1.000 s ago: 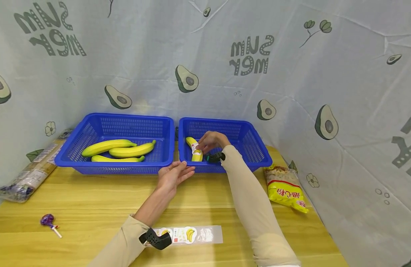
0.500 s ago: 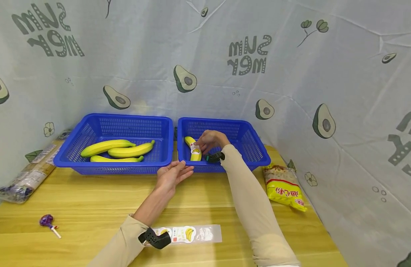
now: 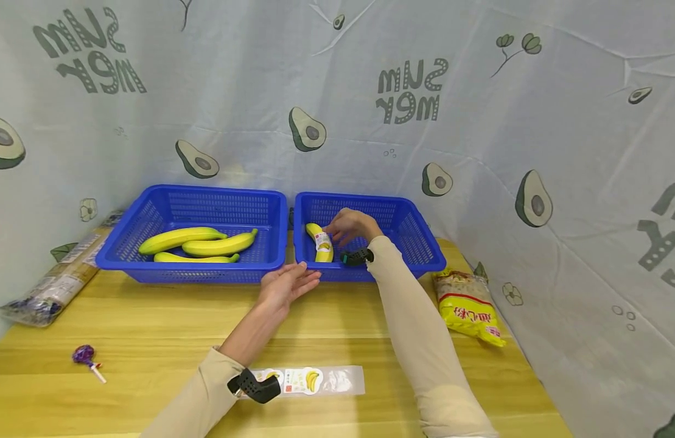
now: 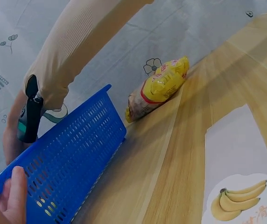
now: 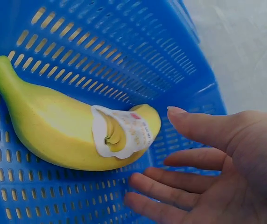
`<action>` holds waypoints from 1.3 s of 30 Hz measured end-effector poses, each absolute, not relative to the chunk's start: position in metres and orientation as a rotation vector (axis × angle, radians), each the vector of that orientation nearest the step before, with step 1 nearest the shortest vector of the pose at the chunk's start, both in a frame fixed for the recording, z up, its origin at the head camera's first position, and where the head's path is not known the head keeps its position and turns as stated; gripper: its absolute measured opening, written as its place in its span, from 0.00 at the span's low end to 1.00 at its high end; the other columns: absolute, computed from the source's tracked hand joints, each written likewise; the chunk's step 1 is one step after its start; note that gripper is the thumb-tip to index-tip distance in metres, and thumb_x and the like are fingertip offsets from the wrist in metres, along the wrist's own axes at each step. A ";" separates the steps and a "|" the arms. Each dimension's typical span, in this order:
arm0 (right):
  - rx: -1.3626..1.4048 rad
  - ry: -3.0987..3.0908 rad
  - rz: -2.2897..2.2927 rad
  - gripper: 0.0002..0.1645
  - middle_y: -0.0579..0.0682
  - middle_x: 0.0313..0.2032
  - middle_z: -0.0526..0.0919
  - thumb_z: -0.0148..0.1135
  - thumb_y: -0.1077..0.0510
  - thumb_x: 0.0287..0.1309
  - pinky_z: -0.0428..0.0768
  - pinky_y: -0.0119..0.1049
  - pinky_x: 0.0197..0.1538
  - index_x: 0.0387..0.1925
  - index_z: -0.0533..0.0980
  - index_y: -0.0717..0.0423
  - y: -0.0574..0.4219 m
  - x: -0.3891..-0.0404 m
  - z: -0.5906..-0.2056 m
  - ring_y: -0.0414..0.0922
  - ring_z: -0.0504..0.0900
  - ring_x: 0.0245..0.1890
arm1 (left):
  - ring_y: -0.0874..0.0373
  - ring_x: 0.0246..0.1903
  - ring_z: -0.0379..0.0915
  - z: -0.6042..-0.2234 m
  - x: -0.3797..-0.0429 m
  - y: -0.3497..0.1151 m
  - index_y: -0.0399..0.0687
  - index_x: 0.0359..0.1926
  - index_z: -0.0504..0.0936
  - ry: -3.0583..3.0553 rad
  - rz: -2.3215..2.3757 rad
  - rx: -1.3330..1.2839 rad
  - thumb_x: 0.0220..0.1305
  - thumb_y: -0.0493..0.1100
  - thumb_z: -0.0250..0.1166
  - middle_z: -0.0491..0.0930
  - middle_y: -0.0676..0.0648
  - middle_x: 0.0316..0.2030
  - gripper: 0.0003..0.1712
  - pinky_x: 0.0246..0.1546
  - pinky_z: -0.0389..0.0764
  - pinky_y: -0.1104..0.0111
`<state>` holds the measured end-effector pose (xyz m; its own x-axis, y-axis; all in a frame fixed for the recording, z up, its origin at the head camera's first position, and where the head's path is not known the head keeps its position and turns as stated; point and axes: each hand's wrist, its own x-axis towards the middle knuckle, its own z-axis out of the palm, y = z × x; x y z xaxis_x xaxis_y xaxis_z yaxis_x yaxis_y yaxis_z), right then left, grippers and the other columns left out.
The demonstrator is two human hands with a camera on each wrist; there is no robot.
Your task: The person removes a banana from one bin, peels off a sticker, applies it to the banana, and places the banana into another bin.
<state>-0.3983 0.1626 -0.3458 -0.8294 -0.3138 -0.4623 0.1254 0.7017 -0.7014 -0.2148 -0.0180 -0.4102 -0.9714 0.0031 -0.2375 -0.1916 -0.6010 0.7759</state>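
Note:
In the right blue basket (image 3: 419, 243) lies a yellow banana (image 3: 313, 229), its green-tipped end showing in the right wrist view. A white label (image 5: 122, 133) printed with bananas is stuck across it, with one edge standing slightly off the peel. My right hand (image 5: 222, 172) is beside the banana inside the basket, thumb and fingers spread and holding nothing. My left hand (image 3: 281, 287) holds the front left of this basket's rim, thumb at the top and fingers below against the outer wall. On the table lies a clear strip (image 3: 348, 381) bearing more banana labels (image 3: 304, 381).
The left blue basket (image 3: 189, 274) holds several bananas (image 3: 219, 244). A lollipop (image 3: 84, 354) lies at the front left of the table (image 3: 178, 340). Packaged goods (image 3: 58, 280) lie at the left edge, and a yellow food bag (image 3: 468, 310) at the right. A printed curtain (image 3: 233, 79) hangs behind.
My right hand has drawn up and away from the banana's label, which now shows more fully. The left hand stays at the rim. The head view has shifted slightly.

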 end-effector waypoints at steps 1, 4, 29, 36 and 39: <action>-0.154 2.357 -1.013 0.26 0.66 0.70 0.76 0.60 0.57 0.81 0.81 0.53 0.69 0.70 0.75 0.69 0.162 -0.398 -0.345 0.61 0.77 0.71 | 0.51 0.36 0.91 -0.411 -0.214 -0.020 0.30 0.51 0.76 1.354 2.680 -0.319 0.77 0.29 0.63 0.89 0.37 0.37 0.07 0.47 0.91 0.61; -0.194 2.391 -1.004 0.30 0.66 0.73 0.74 0.61 0.55 0.81 0.79 0.55 0.71 0.73 0.71 0.69 0.158 -0.397 -0.340 0.62 0.76 0.72 | 0.48 0.40 0.91 -0.412 -0.210 -0.027 0.24 0.57 0.76 1.400 2.588 -0.297 0.78 0.29 0.62 0.89 0.31 0.45 0.13 0.50 0.91 0.59; -0.879 2.876 -0.680 0.30 0.66 0.61 0.85 0.68 0.51 0.75 0.81 0.51 0.68 0.66 0.79 0.70 0.094 -0.340 -0.291 0.58 0.84 0.63 | 0.46 0.41 0.90 -0.394 -0.153 -0.110 0.33 0.47 0.89 2.890 1.676 0.301 0.71 0.34 0.73 0.91 0.42 0.40 0.08 0.47 0.91 0.55; -1.137 2.809 -0.723 0.28 0.63 0.61 0.86 0.73 0.54 0.71 0.83 0.48 0.66 0.65 0.80 0.67 0.072 -0.337 -0.298 0.56 0.85 0.61 | 0.41 0.45 0.90 -0.391 -0.146 -0.125 0.29 0.49 0.89 3.134 1.609 0.308 0.69 0.33 0.74 0.91 0.37 0.43 0.12 0.51 0.90 0.48; -1.192 2.741 -0.755 0.30 0.61 0.64 0.85 0.75 0.54 0.70 0.81 0.48 0.68 0.66 0.80 0.64 0.063 -0.341 -0.304 0.56 0.83 0.64 | 0.38 0.45 0.89 -0.391 -0.144 -0.133 0.28 0.49 0.88 3.201 1.592 0.280 0.69 0.33 0.74 0.90 0.34 0.44 0.12 0.51 0.89 0.47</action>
<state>-0.3412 0.0630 -0.3045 -0.6996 -0.7012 0.1373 -0.6725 0.5814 -0.4580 -0.1438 -0.1334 -0.3910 -0.8911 -0.0582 0.4501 0.3239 0.6132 0.7205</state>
